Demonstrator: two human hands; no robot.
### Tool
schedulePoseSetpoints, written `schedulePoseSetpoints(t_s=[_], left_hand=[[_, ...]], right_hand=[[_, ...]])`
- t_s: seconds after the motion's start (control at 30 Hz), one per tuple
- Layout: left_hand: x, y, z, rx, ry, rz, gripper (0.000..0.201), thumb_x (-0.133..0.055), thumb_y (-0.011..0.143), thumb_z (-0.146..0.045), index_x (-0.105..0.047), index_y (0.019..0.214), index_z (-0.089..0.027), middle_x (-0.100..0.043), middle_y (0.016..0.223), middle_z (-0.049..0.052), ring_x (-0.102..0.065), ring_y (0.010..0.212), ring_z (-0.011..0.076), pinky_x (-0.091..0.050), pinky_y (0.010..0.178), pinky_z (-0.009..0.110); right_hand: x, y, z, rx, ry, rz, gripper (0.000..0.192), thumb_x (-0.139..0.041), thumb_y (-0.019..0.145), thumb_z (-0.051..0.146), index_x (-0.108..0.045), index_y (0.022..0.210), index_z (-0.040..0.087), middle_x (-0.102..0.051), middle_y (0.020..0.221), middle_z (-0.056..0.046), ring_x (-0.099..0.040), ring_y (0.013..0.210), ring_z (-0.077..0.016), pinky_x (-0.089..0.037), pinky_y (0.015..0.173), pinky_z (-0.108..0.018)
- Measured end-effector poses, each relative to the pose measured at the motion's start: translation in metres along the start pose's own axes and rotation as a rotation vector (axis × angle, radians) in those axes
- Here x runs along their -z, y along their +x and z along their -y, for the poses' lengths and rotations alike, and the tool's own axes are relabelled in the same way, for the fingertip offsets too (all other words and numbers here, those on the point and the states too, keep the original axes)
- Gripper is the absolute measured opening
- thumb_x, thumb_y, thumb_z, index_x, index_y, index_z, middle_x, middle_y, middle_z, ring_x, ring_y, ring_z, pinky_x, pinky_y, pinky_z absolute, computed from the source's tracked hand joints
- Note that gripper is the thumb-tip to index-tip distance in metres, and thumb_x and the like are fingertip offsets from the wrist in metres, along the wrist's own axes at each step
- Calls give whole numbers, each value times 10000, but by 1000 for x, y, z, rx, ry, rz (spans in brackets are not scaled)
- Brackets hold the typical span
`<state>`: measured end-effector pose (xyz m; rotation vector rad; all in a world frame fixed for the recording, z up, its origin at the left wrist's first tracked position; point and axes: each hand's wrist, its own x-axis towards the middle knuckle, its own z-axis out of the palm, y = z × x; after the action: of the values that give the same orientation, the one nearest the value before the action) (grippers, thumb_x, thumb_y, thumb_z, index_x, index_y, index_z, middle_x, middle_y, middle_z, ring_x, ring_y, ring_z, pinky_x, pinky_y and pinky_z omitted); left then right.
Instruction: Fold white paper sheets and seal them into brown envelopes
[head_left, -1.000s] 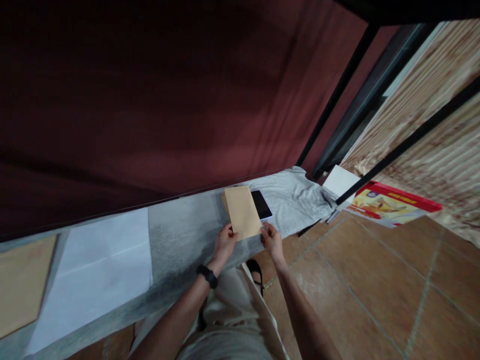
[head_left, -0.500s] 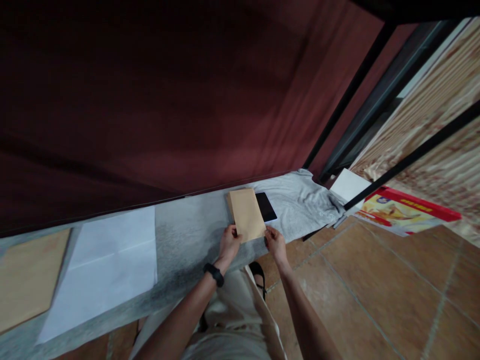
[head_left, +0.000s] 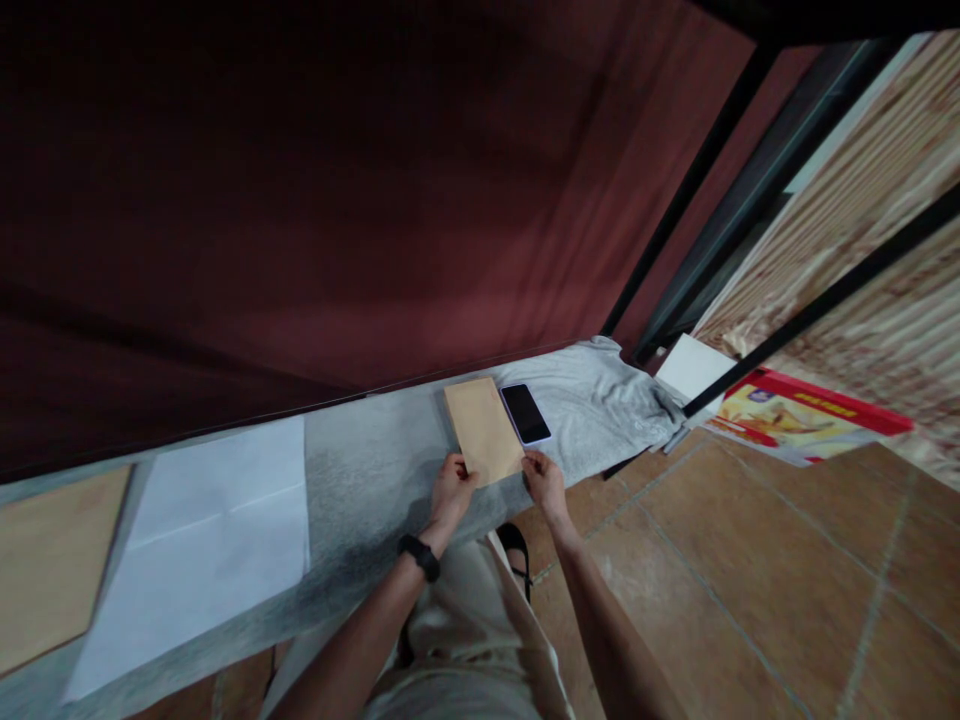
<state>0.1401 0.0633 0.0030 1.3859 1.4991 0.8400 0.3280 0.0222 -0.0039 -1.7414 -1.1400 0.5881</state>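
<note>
A small stack of brown paper envelopes [head_left: 487, 425] lies on the grey cloth near the middle of the view. My left hand [head_left: 453, 488] pinches its lower left corner, and a dark band sits on that wrist. At the lower right corner, my right hand [head_left: 545, 482] has its fingers closed on the envelope's edge. A smartphone [head_left: 526, 414] with a dark screen lies face up just right of the envelopes. How many envelopes are in the stack, I cannot tell.
White paper sheets [head_left: 210, 545] and a larger brown envelope [head_left: 52, 560] lie at the left on the grey cloth [head_left: 360, 440]. A dark red curtain [head_left: 337, 220] hangs behind. Black frame bars [head_left: 697, 180], a white box [head_left: 694, 372] and a red-yellow printed box [head_left: 810, 415] are at the right.
The top envelope has shifted left and now lines up with the stack beneath it. More of the smartphone shows. Both hands have stayed on the lower corners.
</note>
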Motion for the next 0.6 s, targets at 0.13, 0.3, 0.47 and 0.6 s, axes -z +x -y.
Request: schedulePoseSetpoints(t_s=[0.13, 0.3, 0.47, 0.6], left_hand=[[2, 2, 0, 12, 39, -15, 243, -656, 797, -196, -573, 1026, -204, -651, 758, -24, -629, 665, 142, -432, 607, 234], [6, 2, -5, 24, 85, -31, 358, -645, 809, -179, -547, 1153, -194, -611, 711, -49, -601, 617, 137, -410, 592, 238], [9, 0, -8, 0, 95, -55, 487, -634, 825, -178, -502, 1293, -180, -643, 792, -24, -653, 730, 163, -488, 696, 271], [10, -11, -7, -180, 106, -88, 542, -648, 810, -161, -503, 1330, -194, -645, 1159, 85, -682, 1000, 202, -560, 866, 339]], right_hand=[[-1, 0, 0, -30, 19, 7, 399, -498, 866, 431, -739, 1024, 154, -755, 852, -84, -676, 763, -230, -510, 727, -312], [0, -3, 4, 3, -24, -13, 384, -476, 908, 434, -720, 1047, 172, -760, 905, -90, -691, 806, -232, -511, 772, -316], [-1, -4, 11, 15, -63, -28, 413, -473, 929, 465, -715, 1087, 170, -760, 886, -91, -688, 792, -234, -506, 755, -315], [-2, -5, 15, -4, -25, -44, 452, -498, 928, 520, -713, 1091, 158, -726, 774, -60, -649, 688, -218, -487, 674, -307]])
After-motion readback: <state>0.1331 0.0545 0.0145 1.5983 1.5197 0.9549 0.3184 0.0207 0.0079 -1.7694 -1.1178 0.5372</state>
